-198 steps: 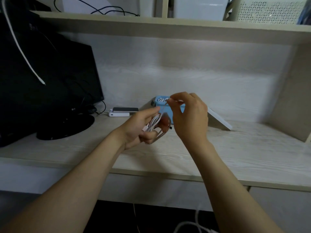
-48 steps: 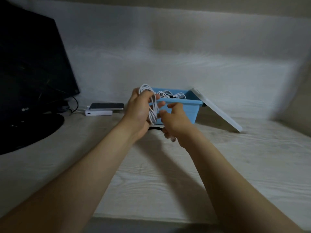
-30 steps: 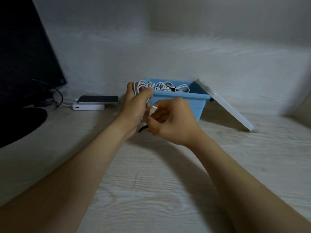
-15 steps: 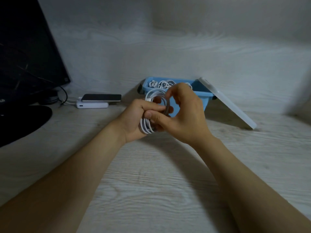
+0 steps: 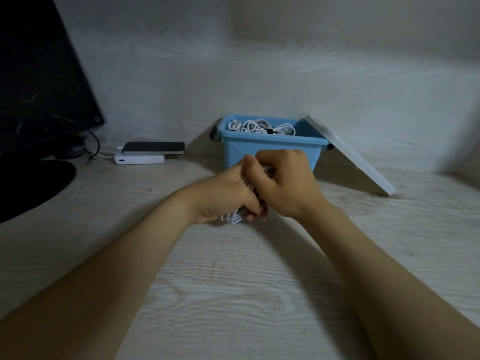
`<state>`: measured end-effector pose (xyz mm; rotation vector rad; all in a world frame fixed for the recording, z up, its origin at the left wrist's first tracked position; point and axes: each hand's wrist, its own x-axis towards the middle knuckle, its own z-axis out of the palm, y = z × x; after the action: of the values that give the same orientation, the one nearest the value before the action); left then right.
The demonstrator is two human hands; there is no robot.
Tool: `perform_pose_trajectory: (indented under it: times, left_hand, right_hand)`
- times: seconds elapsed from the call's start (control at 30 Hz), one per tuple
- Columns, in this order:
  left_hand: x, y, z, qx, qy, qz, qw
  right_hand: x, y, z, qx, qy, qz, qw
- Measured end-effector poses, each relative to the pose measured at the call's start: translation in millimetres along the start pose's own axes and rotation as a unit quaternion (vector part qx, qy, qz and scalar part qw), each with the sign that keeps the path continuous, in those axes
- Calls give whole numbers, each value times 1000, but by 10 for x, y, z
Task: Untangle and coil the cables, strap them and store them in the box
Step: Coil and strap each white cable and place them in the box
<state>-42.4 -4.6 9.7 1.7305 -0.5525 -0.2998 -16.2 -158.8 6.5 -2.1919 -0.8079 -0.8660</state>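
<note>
The left hand (image 5: 226, 193) gripped a white coil (image 5: 235, 216) low over the counter (image 5: 233, 281), just in front of the blue box (image 5: 270, 152) — fingers curled round the loops. The right hand (image 5: 291, 185) closed over the coil's top, fingers bent on it. White cables (image 5: 259, 127) lay in the box; its lid (image 5: 348, 154) leaned on the right rim. A phone (image 5: 154, 148) lay on a power bank (image 5: 140, 159) by the monitor (image 5: 39, 74) — its corner mark too blurred to read.

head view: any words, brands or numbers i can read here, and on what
Nothing here can be read.
Small mark at the lower right corner of the monitor: too blurred to read.
No text shows on the phone, power bank, blue box or lid.
</note>
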Motion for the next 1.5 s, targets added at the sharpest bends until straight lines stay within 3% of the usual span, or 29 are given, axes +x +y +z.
perform_pose_trajectory:
  times: [0.13, 0.33, 0.53, 0.7, 0.8, 0.9, 0.97, 1.03, 1.13, 1.27, 1.5]
  left_hand:
    - [-41, -4, -62, -42, -24, -18, 999]
    - [-83, -17, -99, -145, -75, -93, 982]
    - [-122, 27, -169, -88, -123, -151, 977]
    - [-192, 62, -213, -55, -135, -142, 979]
    - [-144, 47, -186, -45, -153, -149, 976]
    - [-79, 2, -196, -35, -103, -163, 981]
    - [-37, -34, -241, -47, -37, -156, 986]
    - [-7, -80, -300, -61, 37, -144, 987]
    - [22, -148, -352, -64, 110, -141, 982]
    - [85, -222, -362, -42, 170, -142, 974]
    - [118, -311, -437, 19, 254, -122, 959]
  right_hand:
    - [20, -41, -1, -1, 28, -77, 997]
    - [45, -52, 72, -37, 38, -119, 992]
    - [85, -77, 64, -31, 55, -153, 986]
    - [101, -12, 69, -21, 87, -127, 988]
    - [51, 22, 43, 31, 56, -59, 996]
    - [52, 36, 21, 189, 20, 89, 978]
    - [66, 97, 16, 228, 39, 166, 959]
    - [32, 243, 56, 112, 40, 157, 980]
    - [-83, 433, 194, -66, -51, 100, 992]
    - [-117, 407, 344, -99, -138, 88, 981]
    - [-83, 381, 445, -120, -173, 110, 971]
